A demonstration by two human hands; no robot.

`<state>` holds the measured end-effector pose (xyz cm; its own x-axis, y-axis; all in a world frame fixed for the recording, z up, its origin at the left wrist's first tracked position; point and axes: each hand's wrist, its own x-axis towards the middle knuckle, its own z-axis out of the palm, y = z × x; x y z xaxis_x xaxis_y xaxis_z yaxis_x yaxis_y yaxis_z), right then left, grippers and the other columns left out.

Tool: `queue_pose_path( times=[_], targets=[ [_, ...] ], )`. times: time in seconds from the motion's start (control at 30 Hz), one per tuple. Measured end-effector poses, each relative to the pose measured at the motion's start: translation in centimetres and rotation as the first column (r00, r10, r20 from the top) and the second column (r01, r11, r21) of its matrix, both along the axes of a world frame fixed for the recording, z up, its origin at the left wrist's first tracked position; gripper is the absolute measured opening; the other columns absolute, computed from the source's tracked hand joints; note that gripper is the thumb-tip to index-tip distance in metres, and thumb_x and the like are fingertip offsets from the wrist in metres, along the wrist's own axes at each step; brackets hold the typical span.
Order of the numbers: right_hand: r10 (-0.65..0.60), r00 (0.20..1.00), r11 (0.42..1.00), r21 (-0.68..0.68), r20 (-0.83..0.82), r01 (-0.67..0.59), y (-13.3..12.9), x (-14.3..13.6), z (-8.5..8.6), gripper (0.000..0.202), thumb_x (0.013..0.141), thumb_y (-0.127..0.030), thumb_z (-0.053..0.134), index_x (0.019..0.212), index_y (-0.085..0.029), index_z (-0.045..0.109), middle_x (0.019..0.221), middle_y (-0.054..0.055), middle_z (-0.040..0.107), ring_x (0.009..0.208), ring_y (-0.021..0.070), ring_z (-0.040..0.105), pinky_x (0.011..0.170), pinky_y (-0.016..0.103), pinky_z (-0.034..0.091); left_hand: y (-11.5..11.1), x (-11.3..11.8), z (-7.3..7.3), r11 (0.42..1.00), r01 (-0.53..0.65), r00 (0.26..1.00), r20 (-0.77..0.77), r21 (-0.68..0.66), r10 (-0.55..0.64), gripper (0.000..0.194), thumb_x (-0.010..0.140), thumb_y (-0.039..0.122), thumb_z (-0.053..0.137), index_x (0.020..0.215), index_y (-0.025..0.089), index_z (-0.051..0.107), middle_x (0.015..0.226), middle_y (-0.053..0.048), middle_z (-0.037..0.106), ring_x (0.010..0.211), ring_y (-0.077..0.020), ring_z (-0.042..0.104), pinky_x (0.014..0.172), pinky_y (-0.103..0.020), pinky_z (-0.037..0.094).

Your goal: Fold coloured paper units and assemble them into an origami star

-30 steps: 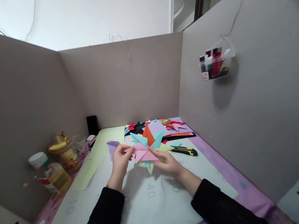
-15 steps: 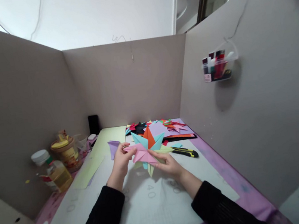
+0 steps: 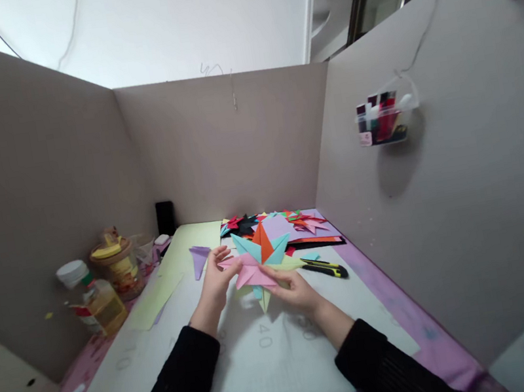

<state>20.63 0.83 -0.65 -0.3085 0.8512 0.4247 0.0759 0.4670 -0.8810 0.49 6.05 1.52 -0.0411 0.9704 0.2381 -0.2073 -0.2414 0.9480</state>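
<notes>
A folded paper star (image 3: 253, 271) with pink, light blue, orange and pale green points is held above the white mat. My left hand (image 3: 216, 280) pinches its pink left side between thumb and fingers. On the lower right side, my right hand (image 3: 295, 289) grips the star, its thumb near the centre on the pink part. The fingers behind the paper are partly hidden. A yellow and black cutter (image 3: 326, 268) lies just right of the star. Left of it, behind my left hand, is a folded purple paper piece (image 3: 199, 259).
Colourful folded papers (image 3: 247, 225) lie at the back. Pale green paper (image 3: 158, 296) covers the left. A bottle (image 3: 103, 307), a tub (image 3: 118, 265) and a black phone-like object (image 3: 165, 218) stand at left. A clear container (image 3: 386, 120) hangs on the right wall.
The view has shifted slightly. Both hands keep hold of the star, which looks nearly the same, and the left fingers have moved a little.
</notes>
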Motion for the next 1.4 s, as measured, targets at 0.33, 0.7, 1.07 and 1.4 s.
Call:
queue_pose_path(
  times=[0.33,0.7,1.07,1.4],
  targets=[
    [0.021,0.999,0.999,-0.050,-0.027,-0.022,0.1,0.0,-0.3,0.052,0.078,-0.040,0.068,0.126,-0.024,0.055,0.132,0.006,0.055,0.125,0.0291,0.050,0.109,0.049,0.033,-0.4,0.2,-0.3,0.970,0.193,0.981,0.058,-0.150,-0.186,0.057,0.055,0.030,0.085,0.100,0.015,0.054,0.074,-0.004,0.069,0.064,-0.0161,0.065,0.064,-0.028,0.051],
    [0.416,0.909,0.857,-0.351,0.037,-0.378,0.3,1.3,0.2,0.056,0.072,-0.041,0.074,0.120,-0.017,0.061,0.127,0.013,0.059,0.123,0.0334,0.051,0.108,0.051,0.031,0.6,-3.3,1.4,0.905,0.403,0.915,0.065,-0.138,-0.398,0.052,0.076,0.045,0.069,0.120,0.021,0.055,0.124,-0.014,0.059,0.104,-0.0245,0.061,0.082,-0.033,0.048],
    [0.459,0.886,0.777,-0.457,-0.061,-0.433,0.1,1.2,0.1,0.054,0.066,-0.035,0.079,0.115,-0.017,0.065,0.119,0.014,0.065,0.116,0.0319,0.056,0.105,0.048,0.034,0.1,-2.3,0.3,0.690,0.719,0.694,0.160,-0.085,-0.702,0.029,0.086,0.041,0.057,0.090,0.014,0.068,0.102,-0.012,0.067,0.094,-0.0243,0.063,0.087,-0.036,0.046],
    [0.099,0.966,0.940,-0.296,-0.237,-0.169,1.5,1.6,-0.5,0.056,0.062,-0.036,0.081,0.114,-0.024,0.065,0.125,0.008,0.062,0.123,0.0318,0.050,0.107,0.049,0.031,0.3,-2.7,0.8,0.735,0.676,0.703,0.336,-0.044,-0.627,0.071,0.074,0.064,0.060,0.130,0.022,0.050,0.136,-0.014,0.050,0.120,-0.0312,0.051,0.097,-0.046,0.040]
  ],
)
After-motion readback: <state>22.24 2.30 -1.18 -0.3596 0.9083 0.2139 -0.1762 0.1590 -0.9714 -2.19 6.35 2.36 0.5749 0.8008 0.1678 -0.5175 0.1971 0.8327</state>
